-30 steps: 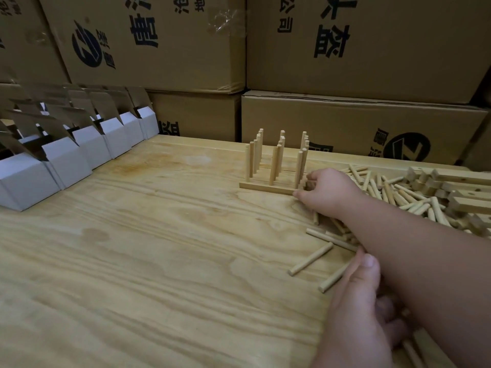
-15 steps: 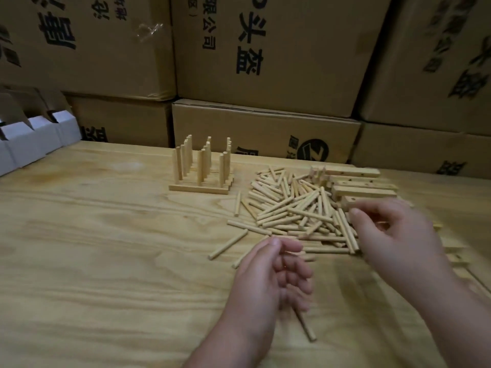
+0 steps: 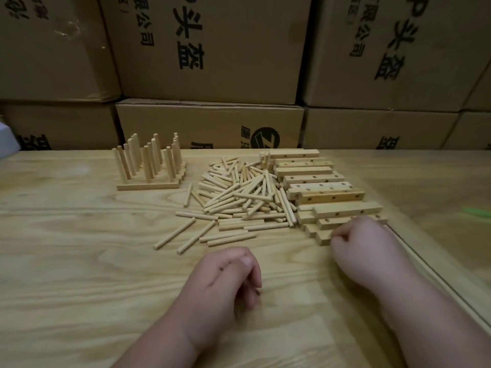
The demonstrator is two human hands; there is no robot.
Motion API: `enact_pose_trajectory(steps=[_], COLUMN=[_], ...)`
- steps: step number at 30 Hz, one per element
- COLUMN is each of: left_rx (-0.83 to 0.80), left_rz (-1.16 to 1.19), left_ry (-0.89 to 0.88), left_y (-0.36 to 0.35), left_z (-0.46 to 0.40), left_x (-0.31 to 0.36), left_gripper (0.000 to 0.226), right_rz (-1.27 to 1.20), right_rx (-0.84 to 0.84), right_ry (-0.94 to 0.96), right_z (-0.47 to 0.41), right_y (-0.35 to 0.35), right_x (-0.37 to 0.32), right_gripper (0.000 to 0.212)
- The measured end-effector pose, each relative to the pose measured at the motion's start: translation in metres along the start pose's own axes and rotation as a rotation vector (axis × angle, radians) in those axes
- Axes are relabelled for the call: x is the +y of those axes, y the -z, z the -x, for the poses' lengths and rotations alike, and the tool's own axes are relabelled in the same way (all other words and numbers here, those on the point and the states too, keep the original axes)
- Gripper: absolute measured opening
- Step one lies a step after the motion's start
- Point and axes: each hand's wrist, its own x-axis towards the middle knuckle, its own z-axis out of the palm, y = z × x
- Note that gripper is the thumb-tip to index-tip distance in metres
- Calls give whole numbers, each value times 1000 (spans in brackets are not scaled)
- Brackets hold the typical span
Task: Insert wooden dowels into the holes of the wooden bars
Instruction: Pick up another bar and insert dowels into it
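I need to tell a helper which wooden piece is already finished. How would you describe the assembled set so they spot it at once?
On the plywood table, look left of the loose dowel pile, near the cardboard boxes. The finished set sits there: bars lying flat with dowels standing upright in them, while every other dowel lies flat.

Dim, warm and yellowish throughout, with no visible lamp and no hard glare. Soft, faint shadows under the left hand [image 3: 228, 280] and beside the pile of dowels [image 3: 247, 197]. Brightest on the wooden tabletop [image 3: 79, 235]; darker toward the cardboard boxes [image 3: 212, 49] and the upper corners. Slight motion blur on both hands, the right hand [image 3: 364, 248] smeared at the knuckles. Mild softness overall, grain muddy. Wide-angle bending at the edges, box lines leaning outward.
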Motion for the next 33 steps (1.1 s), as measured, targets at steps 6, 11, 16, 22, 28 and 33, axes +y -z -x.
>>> enact_pose_trajectory(steps=[6, 11, 16, 22, 28, 33], left_rx=[164, 122, 109, 199, 251, 311], left_rz=[-730, -872, -825, -720, -699, -668], left_ry=[-3, 61, -34, -124, -194, -173], left_y=[12, 10, 9, 10, 11, 11], left_z=[-7, -8, -7, -7, -7, -9], left_x=[-4, -10, -9, -9, -9, -9], left_gripper=[44, 53, 48, 40, 31, 36], right_rz=[0, -174, -473, -349, -288, -313], right_rx=[-40, -146, -283, -212, -148, -42], right_ry=[166, 426, 533, 645, 733, 641], right_z=[9, 20, 26, 25, 24, 18], right_y=[-11, -22, -31, -34, -30, -29], right_x=[-20, -33, -41, -41, -41, -36], right_gripper=[27, 39, 34, 43, 23, 14])
